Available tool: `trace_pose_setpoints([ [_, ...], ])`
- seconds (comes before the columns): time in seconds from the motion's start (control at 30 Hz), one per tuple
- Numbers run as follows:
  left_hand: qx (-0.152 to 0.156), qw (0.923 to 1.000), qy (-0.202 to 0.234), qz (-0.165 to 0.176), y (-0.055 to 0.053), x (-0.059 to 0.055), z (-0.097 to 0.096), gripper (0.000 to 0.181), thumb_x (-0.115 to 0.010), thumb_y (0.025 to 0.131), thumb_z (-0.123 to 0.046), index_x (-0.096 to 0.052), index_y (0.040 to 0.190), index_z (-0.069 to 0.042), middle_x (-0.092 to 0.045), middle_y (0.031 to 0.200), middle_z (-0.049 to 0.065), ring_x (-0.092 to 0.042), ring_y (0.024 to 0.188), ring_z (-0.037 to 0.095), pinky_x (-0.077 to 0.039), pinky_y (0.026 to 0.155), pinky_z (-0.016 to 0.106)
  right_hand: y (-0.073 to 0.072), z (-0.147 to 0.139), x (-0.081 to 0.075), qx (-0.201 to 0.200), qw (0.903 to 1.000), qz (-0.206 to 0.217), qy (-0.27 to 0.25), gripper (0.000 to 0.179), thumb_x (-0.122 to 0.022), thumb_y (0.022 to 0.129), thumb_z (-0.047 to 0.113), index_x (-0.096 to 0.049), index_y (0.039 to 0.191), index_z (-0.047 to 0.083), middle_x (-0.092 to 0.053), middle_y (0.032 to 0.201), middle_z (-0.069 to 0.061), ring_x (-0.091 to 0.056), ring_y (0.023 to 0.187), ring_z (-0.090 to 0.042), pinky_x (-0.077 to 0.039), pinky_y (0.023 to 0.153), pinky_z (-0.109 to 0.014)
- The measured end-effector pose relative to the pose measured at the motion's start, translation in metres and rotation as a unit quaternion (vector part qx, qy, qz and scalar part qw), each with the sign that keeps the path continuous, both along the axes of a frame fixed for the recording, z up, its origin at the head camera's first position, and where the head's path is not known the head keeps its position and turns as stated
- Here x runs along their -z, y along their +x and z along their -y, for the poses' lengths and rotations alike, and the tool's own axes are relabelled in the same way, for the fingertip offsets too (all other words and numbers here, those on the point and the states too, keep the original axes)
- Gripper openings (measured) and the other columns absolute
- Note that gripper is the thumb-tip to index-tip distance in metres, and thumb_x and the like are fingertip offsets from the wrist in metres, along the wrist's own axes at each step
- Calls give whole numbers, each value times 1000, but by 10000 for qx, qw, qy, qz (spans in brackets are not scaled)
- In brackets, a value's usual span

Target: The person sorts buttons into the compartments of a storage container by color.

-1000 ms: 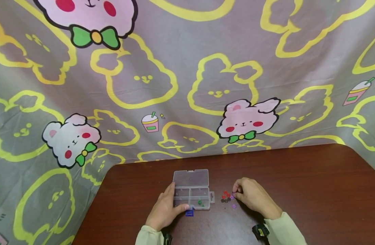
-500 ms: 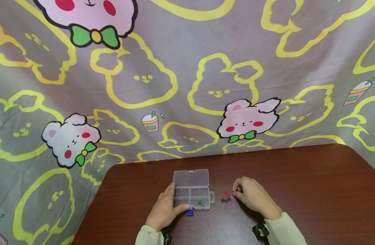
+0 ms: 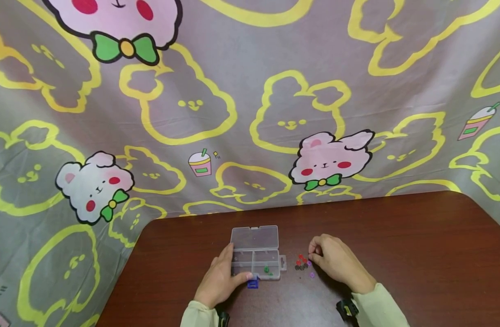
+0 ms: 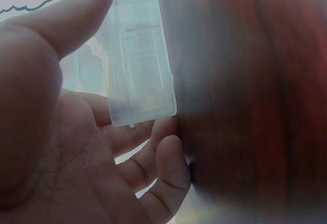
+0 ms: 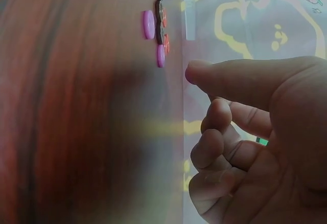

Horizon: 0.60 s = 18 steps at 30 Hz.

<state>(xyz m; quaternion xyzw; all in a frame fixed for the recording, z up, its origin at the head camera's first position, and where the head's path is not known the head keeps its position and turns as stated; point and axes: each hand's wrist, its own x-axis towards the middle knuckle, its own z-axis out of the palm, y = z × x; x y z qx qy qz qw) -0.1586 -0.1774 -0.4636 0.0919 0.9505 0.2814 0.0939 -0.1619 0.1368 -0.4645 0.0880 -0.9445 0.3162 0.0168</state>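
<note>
A clear plastic compartment box [image 3: 254, 263] lies on the table with its lid [image 3: 254, 238] raised at the back. Its blue latch [image 3: 253, 284] hangs at the front. Small green pieces [image 3: 266, 270] are in the front right compartment. My left hand [image 3: 221, 277] holds the box's left end, thumb on the front rim by the latch. My right hand [image 3: 335, 261] hovers just above the table, right of the loose pieces. Its thumb and forefinger pinch what seems a purple button, mostly hidden; only a purple edge [image 5: 189, 77] shows in the right wrist view.
Between box and right hand lie red pieces [image 3: 301, 259], dark buttons [image 3: 300, 268] and purple buttons [image 3: 312, 275]. A hanging tab [image 3: 283, 263] juts from the box's right side. A printed cloth [image 3: 241, 113] hangs behind the brown table [image 3: 397, 254].
My right hand has lifted slightly, up and a little to the left, away from the purple button on the table. The left hand and the box have stayed put.
</note>
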Motion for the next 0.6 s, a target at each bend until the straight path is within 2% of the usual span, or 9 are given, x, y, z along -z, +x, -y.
trace_pose_setpoints([
  [0.6, -100, 9998, -65, 158, 0, -1, -2, 103, -75, 86, -53, -26, 157, 3, -30, 159, 25, -30, 141, 53, -32, 111, 63, 4, 10, -7, 24, 9999, -120, -119, 22, -79, 86, 7, -62, 77, 18, -49, 73, 5, -46, 67, -10, -40, 60, -28],
])
